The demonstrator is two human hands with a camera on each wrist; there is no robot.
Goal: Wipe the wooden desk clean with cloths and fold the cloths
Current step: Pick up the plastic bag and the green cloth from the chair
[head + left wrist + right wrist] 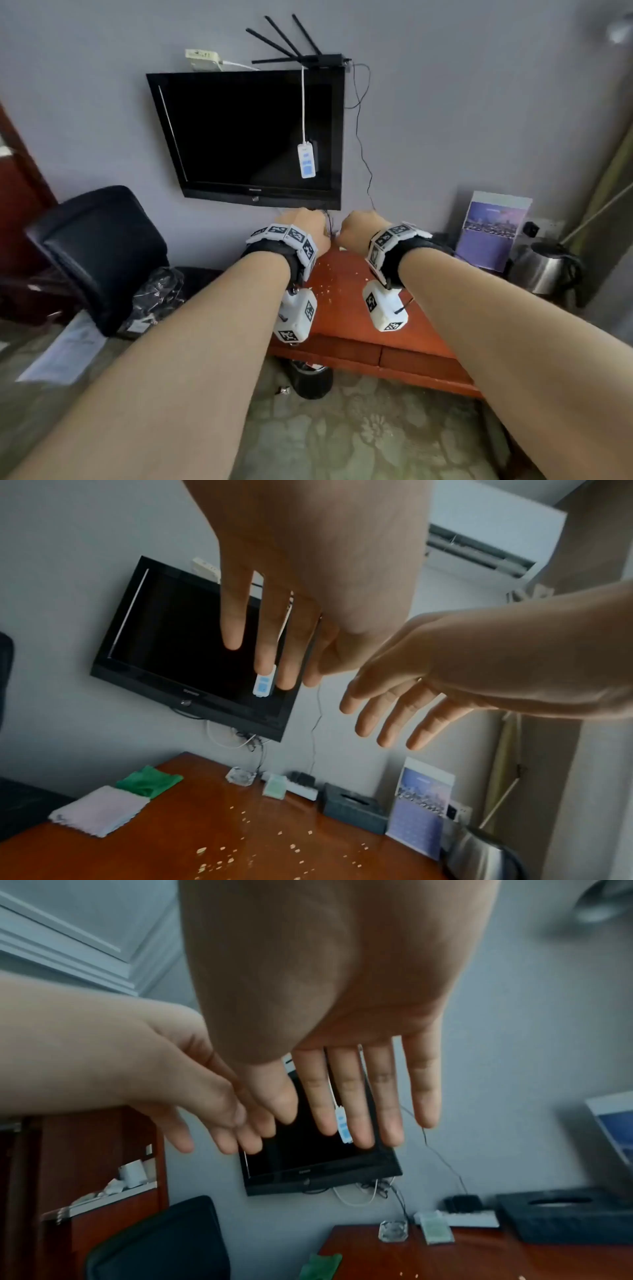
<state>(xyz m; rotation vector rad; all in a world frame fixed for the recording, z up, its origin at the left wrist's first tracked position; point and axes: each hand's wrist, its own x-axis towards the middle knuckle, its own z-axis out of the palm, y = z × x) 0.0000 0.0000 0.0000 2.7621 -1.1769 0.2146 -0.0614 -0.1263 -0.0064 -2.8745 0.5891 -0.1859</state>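
Head view: both forearms reach forward above the wooden desk (346,308), the left hand (305,228) and right hand (359,228) raised side by side in front of the wall television (246,137). From behind, their fingers cannot be made out. Pale crumbs (325,291) dot the desk between the wrists, a steel kettle (541,267) stands at its right end beside a purple leaflet (489,229), and a black chair (99,250) sits to the left.

Left wrist view: the left hand (308,574) is spread flat, fingers straight and holding nothing; the right hand (445,683) beside it is likewise loosely extended and bare. Below, at the desk's (212,818) far left corner, a folded pink cloth (99,811) lies just beside a green cloth (149,780), apart from both hands. Crumbs (222,859) are scattered across the middle, and a dark tissue box (352,810) stands near the wall.

Right wrist view: the right hand (342,1015) shows straight, separated fingers gripping nothing, the left hand (171,1074) relaxed next to it. Only an edge of the green cloth (322,1264) shows on the desk (445,1259).
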